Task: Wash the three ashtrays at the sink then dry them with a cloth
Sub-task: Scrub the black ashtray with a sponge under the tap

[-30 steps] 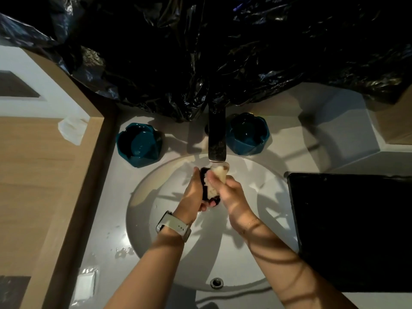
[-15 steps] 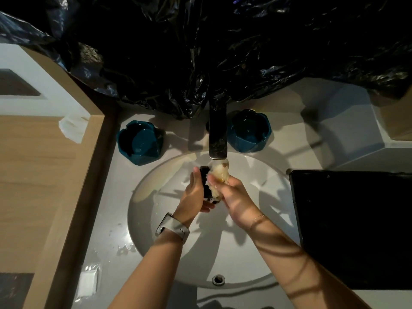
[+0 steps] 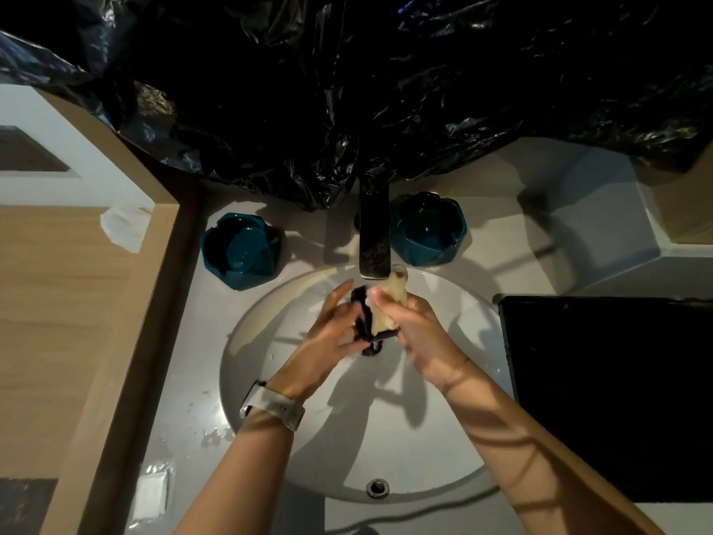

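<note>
Dark ashtray [image 3: 362, 320], held on edge over the round white sink basin [image 3: 270, 364], just under the flat metal tap spout [image 3: 373, 241]. Gripped by left hand [image 3: 332, 337], fingers curled round its rim. Pale yellow sponge [image 3: 389, 303] pressed against its inner face, pinched in right hand [image 3: 414, 334]. Two teal faceted ceramic ashtrays on the grey worktop [image 3: 185, 380]: left teal ashtray [image 3: 241, 251] beside the basin rim, right teal ashtray [image 3: 430, 229] just right of the tap. Black tray [image 3: 609, 395] at right; crumpled black plastic sheeting [image 3: 347, 90] behind; wooden panel [image 3: 69, 303] at left.
</note>
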`<move>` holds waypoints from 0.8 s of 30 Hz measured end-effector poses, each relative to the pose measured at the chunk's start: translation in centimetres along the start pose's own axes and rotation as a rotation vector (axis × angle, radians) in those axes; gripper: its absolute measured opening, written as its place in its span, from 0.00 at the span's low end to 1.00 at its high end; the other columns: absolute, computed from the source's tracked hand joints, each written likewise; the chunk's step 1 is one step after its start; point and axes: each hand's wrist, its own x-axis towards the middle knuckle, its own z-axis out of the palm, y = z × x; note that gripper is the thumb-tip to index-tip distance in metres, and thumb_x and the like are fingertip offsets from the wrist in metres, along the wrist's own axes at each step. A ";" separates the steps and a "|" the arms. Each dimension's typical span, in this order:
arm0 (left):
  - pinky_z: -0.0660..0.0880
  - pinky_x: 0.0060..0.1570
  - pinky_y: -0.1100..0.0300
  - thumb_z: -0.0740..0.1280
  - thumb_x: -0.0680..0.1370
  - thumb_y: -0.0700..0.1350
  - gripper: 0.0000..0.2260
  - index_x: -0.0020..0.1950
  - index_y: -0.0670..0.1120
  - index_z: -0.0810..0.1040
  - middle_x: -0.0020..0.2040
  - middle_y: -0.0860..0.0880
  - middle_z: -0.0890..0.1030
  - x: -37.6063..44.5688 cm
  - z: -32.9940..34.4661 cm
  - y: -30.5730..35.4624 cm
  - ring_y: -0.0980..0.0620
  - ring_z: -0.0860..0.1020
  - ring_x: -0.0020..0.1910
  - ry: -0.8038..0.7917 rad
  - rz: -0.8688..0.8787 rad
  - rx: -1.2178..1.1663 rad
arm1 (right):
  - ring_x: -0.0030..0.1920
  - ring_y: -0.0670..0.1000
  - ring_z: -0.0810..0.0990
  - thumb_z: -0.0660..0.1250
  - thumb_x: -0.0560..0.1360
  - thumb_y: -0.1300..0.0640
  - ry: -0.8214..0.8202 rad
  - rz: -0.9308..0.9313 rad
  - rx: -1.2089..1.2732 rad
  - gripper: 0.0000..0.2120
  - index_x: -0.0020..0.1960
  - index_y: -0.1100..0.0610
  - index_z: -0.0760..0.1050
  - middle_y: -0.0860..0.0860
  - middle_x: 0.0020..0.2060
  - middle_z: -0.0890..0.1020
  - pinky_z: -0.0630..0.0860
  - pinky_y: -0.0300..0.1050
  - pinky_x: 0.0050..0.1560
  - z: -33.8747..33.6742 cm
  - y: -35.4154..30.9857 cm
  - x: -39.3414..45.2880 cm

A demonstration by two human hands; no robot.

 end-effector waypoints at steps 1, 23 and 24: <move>0.78 0.60 0.46 0.63 0.79 0.58 0.24 0.75 0.56 0.65 0.69 0.43 0.74 0.0 -0.1 0.1 0.38 0.80 0.60 0.017 -0.037 -0.058 | 0.51 0.55 0.84 0.69 0.76 0.51 -0.018 -0.020 -0.018 0.13 0.55 0.58 0.81 0.58 0.50 0.85 0.79 0.48 0.56 0.1 0.0 -0.3; 0.75 0.65 0.50 0.66 0.80 0.44 0.16 0.68 0.50 0.76 0.64 0.48 0.80 0.1 1.1 -0.2 0.48 0.77 0.65 0.118 0.127 0.035 | 0.52 0.60 0.82 0.72 0.72 0.47 -0.036 0.073 0.081 0.20 0.56 0.61 0.81 0.64 0.52 0.83 0.75 0.57 0.60 0.2 -0.7 -1.0; 0.74 0.67 0.51 0.66 0.80 0.44 0.16 0.68 0.51 0.76 0.64 0.51 0.80 0.1 1.0 -0.2 0.50 0.76 0.66 0.139 0.141 0.039 | 0.52 0.60 0.81 0.73 0.71 0.45 -0.061 0.080 0.062 0.22 0.56 0.60 0.81 0.65 0.55 0.81 0.72 0.59 0.62 0.1 -0.8 -0.9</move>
